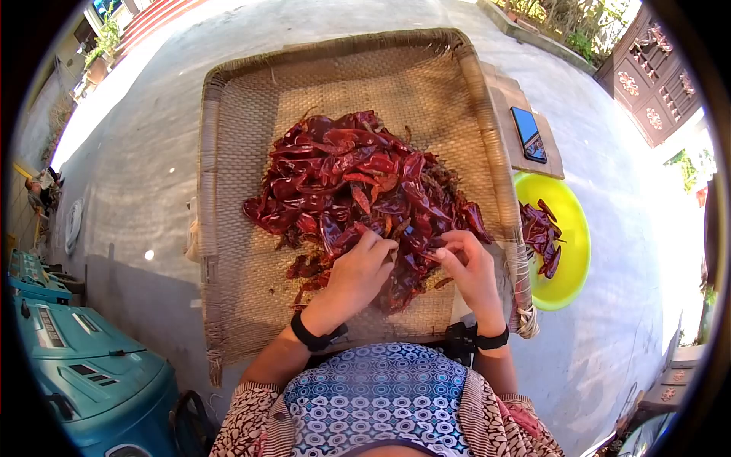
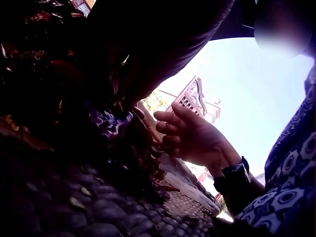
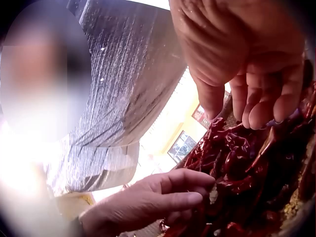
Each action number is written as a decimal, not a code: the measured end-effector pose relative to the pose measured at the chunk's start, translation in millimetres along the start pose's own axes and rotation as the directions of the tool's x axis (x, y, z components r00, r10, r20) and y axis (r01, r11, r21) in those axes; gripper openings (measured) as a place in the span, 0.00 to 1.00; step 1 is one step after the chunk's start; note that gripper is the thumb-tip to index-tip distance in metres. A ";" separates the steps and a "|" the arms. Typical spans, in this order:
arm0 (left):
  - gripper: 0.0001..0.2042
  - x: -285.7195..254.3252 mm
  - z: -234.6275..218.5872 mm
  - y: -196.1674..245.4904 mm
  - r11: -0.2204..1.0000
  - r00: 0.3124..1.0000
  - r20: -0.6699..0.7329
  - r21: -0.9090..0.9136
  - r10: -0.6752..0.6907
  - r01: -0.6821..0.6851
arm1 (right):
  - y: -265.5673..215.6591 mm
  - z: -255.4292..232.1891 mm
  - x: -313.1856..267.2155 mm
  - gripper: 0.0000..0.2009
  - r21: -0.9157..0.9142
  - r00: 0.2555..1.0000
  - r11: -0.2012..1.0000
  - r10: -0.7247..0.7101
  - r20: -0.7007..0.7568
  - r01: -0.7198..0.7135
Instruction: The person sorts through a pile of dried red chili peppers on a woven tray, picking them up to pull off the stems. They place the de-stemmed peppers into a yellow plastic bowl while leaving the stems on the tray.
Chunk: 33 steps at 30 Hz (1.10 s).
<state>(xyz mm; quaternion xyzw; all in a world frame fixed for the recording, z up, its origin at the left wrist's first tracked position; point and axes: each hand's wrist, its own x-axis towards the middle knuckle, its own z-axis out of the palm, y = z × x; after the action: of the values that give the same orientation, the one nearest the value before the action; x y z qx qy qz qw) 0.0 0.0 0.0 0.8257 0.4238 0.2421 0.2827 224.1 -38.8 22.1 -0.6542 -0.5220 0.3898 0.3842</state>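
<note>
A heap of glossy dark-red dried chilies (image 1: 335, 164) lies in a large woven bamboo tray (image 1: 244, 305). My left hand (image 1: 356, 274) is at the heap's near side, thumb and forefinger pinching a dried chili, mostly hidden by the fingers. In the right wrist view, a pale bit shows at the left hand's (image 3: 153, 200) fingertips. To its right, my right hand (image 1: 474, 274) hovers low over the chilies with thumb apart from loosely bent fingers. From the left wrist, that right hand (image 2: 190, 138) shows nothing between its fingers.
Right of the tray stands a yellow-green basin (image 1: 575, 251) with several chilies (image 1: 542, 236) inside. A phone (image 1: 528, 133) rests on a board (image 1: 552, 156) behind it. A teal vehicle (image 1: 99, 365) is at the lower left, on concrete ground.
</note>
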 end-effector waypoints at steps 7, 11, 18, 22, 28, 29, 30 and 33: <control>0.27 5.4 -3.1 9.2 0.998 1.000 -0.024 0.070 -0.005 0.007 | 0.5 35.3 8.7 0.13 -0.413 0.955 0.874 -0.296 -0.038 0.254; 0.30 6.8 3.9 8.2 0.991 0.998 -0.055 0.136 0.021 -0.013 | 3.7 31.6 0.0 0.11 -0.294 0.971 0.930 -0.237 -0.023 0.220; 0.22 11.0 7.8 4.5 0.995 0.987 -0.156 0.103 0.034 -0.018 | 11.6 40.2 -5.9 0.10 -0.057 0.988 0.987 -0.153 0.008 0.153; 0.19 12.1 9.3 3.0 0.994 0.989 -0.148 0.106 0.001 0.015 | 2.6 44.1 -8.0 0.12 -0.295 0.945 0.905 -0.326 -0.016 0.307; 0.19 11.9 7.7 6.5 0.995 0.988 -0.138 0.064 -0.061 0.071 | -3.1 34.2 -11.5 0.13 -0.209 0.974 0.953 -0.227 -0.005 0.221; 0.19 11.9 7.5 6.7 0.995 0.988 -0.138 0.060 -0.066 0.075 | -6.2 27.2 -11.2 0.12 -0.205 0.979 0.958 -0.205 0.004 0.201; 0.19 11.9 7.2 6.9 0.996 0.988 -0.139 0.058 -0.064 0.072 | -6.5 19.9 -10.7 0.11 -0.202 0.983 0.962 -0.182 0.014 0.182; 0.18 10.9 6.7 6.2 0.996 0.989 -0.142 0.061 -0.050 0.060 | 5.6 -11.1 -8.6 0.09 0.175 0.997 0.983 -0.040 -0.071 0.052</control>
<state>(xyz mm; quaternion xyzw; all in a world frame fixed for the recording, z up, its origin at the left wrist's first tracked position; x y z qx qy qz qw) 13.5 4.3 1.1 0.8034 0.4730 0.2778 0.2317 235.1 -49.2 22.4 -0.6181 -0.4871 0.4034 0.4669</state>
